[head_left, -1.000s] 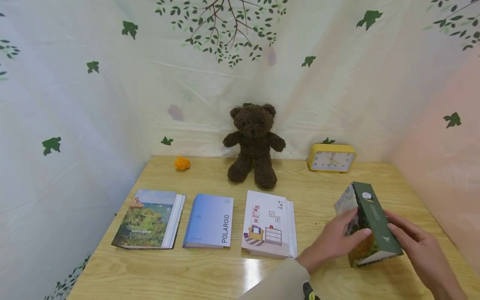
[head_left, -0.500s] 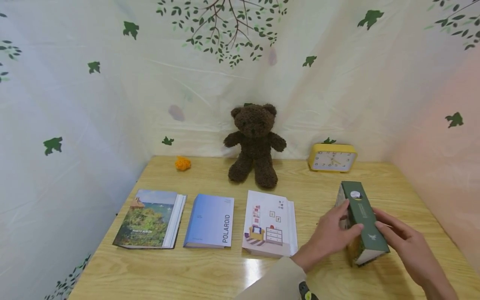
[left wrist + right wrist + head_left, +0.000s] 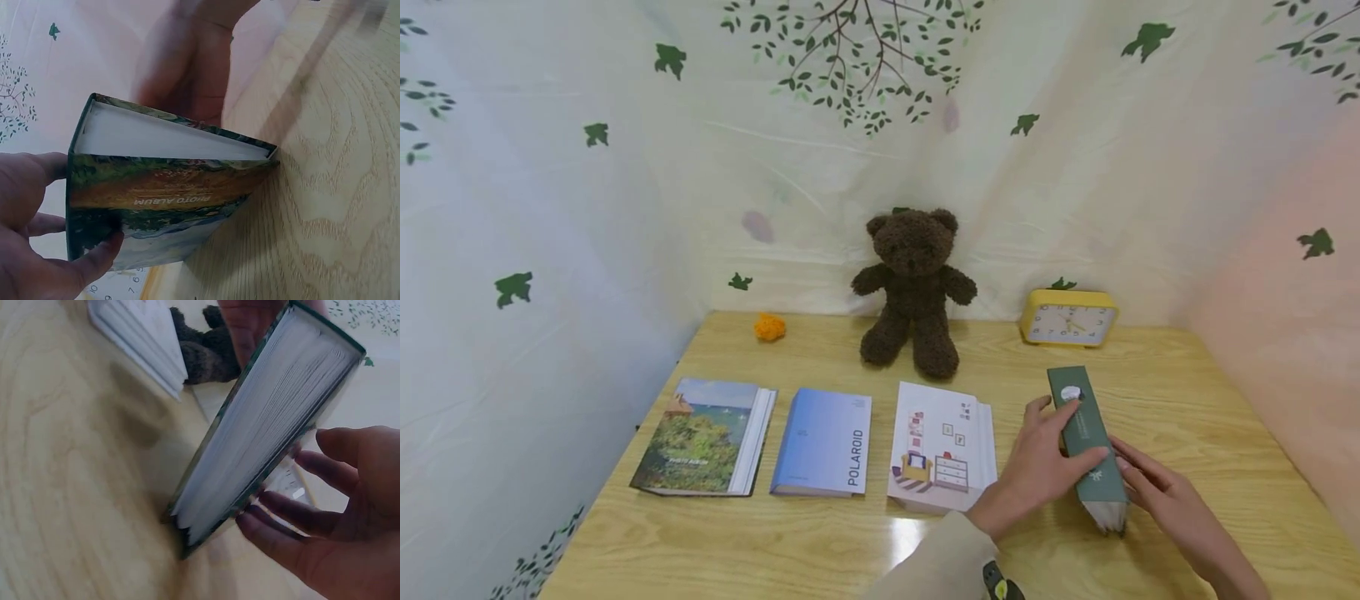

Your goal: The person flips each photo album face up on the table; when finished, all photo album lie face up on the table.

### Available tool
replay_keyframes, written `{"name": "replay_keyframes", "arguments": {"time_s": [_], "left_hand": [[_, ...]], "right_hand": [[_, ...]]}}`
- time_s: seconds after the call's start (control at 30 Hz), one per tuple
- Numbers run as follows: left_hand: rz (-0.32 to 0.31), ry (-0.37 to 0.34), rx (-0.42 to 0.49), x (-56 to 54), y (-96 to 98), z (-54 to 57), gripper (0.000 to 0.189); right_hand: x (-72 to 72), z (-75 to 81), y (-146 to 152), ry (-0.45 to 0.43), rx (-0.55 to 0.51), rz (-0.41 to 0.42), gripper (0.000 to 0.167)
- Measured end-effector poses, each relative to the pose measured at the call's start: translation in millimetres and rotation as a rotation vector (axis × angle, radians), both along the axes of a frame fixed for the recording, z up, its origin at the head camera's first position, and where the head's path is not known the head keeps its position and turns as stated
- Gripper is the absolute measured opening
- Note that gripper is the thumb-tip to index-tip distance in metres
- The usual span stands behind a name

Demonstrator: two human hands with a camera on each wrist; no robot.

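A thick photo album (image 3: pixel 1087 433) with a green spine stands tilted on the right of the table, spine up and page edges toward me. My left hand (image 3: pixel 1033 471) grips it by the spine, thumb and index finger on the green strip. In the left wrist view, one left fingertip (image 3: pixel 111 247) lies on the painted landscape cover. My right hand (image 3: pixel 1172 504) touches the opposite cover with extended fingers. From the right wrist, the white page block (image 3: pixel 262 431) shows between the covers, its lower corners close at the wood.
Left of it lie a white illustrated album (image 3: pixel 934 446), a blue POLAROID album (image 3: pixel 823 442) and a landscape-covered album (image 3: pixel 707 433). Behind stand a brown teddy bear (image 3: pixel 913 283) and a yellow clock (image 3: pixel 1069 318). A small orange object (image 3: pixel 770 327) sits back left.
Both hands have shifted left with the green-spined album. It has swung so its spine faces up more and its left painted cover drops out of the head view.
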State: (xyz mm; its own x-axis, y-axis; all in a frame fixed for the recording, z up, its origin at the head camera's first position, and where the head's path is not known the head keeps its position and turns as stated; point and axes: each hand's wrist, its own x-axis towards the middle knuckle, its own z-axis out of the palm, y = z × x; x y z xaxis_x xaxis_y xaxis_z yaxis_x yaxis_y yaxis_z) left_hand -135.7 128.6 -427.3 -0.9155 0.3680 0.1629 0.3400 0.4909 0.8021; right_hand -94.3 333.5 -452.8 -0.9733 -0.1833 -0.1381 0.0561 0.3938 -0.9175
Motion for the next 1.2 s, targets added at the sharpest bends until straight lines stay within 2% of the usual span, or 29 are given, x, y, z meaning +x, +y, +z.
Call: {"name": "replay_keyframes", "arguments": {"time_s": [0.1,0.2,0.37,0.47,0.6,0.73,0.8,1.0,1.1,1.2], "left_hand": [[0.049,-0.038,-0.011,0.5,-1.9,1.4,0.063],[0.085,-0.047,-0.041,1.1,-4.2,2.6,0.064],[0.107,-0.056,-0.118,0.1,-7.9,1.4,0.064],[0.093,-0.1,-0.139,-1.3,-8.8,-3.7,0.063],[0.047,-0.157,-0.158,-1.5,-8.4,-11.8,0.062],[0.001,-0.167,-0.194,-1.3,-7.6,-17.7,0.06],[-0.014,-0.155,-0.211,-1.0,-6.9,-19.9,0.06],[-0.044,-0.054,-0.302,-0.8,-1.8,-26.8,0.057],[-0.049,-0.046,-0.313,-0.9,0.1,-30.9,0.056],[-0.065,-0.044,-0.284,-1.1,-0.1,-35.4,0.056]], "right_hand": [[-0.7,-7.9,-2.0,-0.044,-0.021,0.016,0.059],[-1.6,-13.8,-3.0,-0.071,-0.007,0.013,0.06],[-5.3,-15.0,-7.8,-0.095,0.164,-0.025,0.063],[-7.5,-15.1,-9.6,-0.09,0.235,-0.051,0.067],[-8.7,-17.2,-8.2,-0.061,0.256,-0.089,0.066],[-11.2,-17.4,-6.1,-0.062,0.278,-0.102,0.069],[-12.4,-16.5,-5.1,-0.062,0.296,-0.095,0.071],[-13.9,-13.8,-1.0,-0.066,0.396,-0.105,0.073],[-15.1,-14.2,1.7,-0.081,0.438,-0.11,0.075],[-16.7,-15.4,3.6,-0.082,0.482,-0.097,0.076]]}}
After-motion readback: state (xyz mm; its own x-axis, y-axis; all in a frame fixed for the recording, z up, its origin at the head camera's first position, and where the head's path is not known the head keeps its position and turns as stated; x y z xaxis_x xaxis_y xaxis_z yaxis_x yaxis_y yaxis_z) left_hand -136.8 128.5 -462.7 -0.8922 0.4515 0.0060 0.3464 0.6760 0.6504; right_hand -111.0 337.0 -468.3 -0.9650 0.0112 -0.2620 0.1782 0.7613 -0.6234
